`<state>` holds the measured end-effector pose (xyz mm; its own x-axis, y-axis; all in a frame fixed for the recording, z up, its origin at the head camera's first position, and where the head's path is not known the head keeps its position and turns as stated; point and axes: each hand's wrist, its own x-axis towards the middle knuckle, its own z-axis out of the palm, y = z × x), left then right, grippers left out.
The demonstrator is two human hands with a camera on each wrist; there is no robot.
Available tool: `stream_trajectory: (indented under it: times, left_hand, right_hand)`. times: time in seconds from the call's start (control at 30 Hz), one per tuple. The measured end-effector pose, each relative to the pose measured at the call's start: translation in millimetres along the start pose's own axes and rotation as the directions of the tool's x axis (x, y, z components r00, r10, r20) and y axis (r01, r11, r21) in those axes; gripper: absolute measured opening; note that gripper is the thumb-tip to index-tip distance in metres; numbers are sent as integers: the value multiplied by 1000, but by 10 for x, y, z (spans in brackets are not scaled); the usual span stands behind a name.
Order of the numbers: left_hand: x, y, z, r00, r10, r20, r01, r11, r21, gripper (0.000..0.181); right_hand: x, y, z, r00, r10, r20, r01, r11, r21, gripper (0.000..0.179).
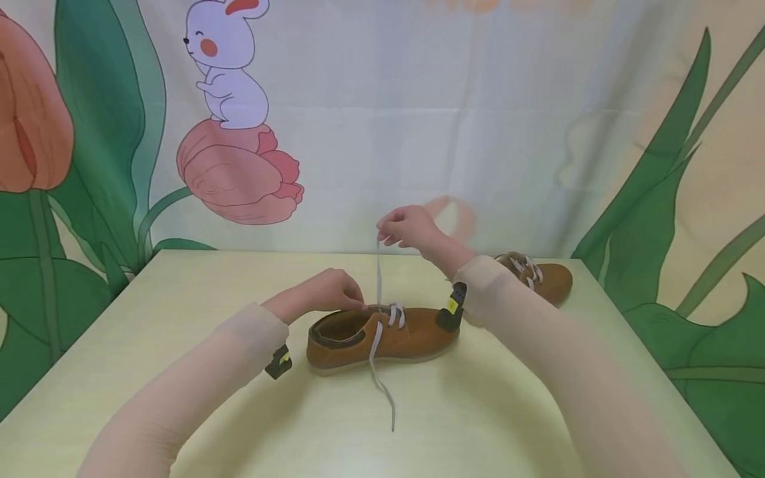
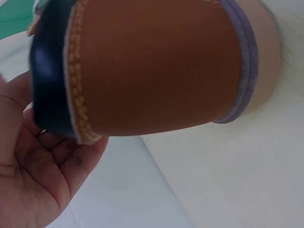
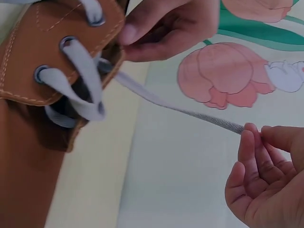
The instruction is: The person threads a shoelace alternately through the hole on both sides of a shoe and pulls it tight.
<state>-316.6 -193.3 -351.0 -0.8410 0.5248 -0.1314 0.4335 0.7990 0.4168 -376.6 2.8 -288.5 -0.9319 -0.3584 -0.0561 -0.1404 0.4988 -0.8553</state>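
A brown leather shoe [image 1: 418, 335] stands on the table with its toe to the right and its dark-lined opening to the left. My right hand [image 1: 412, 228] is raised above it, pinching a pale grey shoelace [image 1: 379, 272] that runs taut from the eyelets. In the right wrist view, thumb and fingertip meet on the lace's end [image 3: 228, 124]. My left hand [image 1: 335, 291] pinches the far edge of the opening, beside the eyelets. The left wrist view has the heel [image 2: 156, 66] hiding some of those fingers. Another lace end [image 1: 382, 385] hangs onto the table at the near side.
A second brown shoe [image 1: 552, 282] with grey laces lies at the back right, partly behind my right forearm. The pale table [image 1: 269, 431] ends at a hanging cloth [image 1: 508, 133] printed with tulips and a rabbit. Black wrist cameras [image 1: 279, 362] are strapped to both wrists.
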Motion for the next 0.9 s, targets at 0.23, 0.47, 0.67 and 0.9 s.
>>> stream_trajectory:
  times: [0.23,0.47,0.67,0.9]
  left_hand:
    - [-300,-91,0,999,-2,49,7,996,-89,51]
    - [-705,-248,231,999,-50,-8,47,969,-244,79]
    - [-763,-258,428,987,-20,-157,-23,964,-264,66]
    - [-632,-118,531,985,50,-162,-90,964,-250,58]
  right_hand:
    - [-19,232,138,982,63,179,-41,991,-124,63]
    - [-603,480,107,950,-170,263,257,903,-345,33]
    - [-1311,767,-60,923,-267,278,349,885,-308,23]
    - [-1746,1008,-385,964,-240,115,261,935,-240,23]
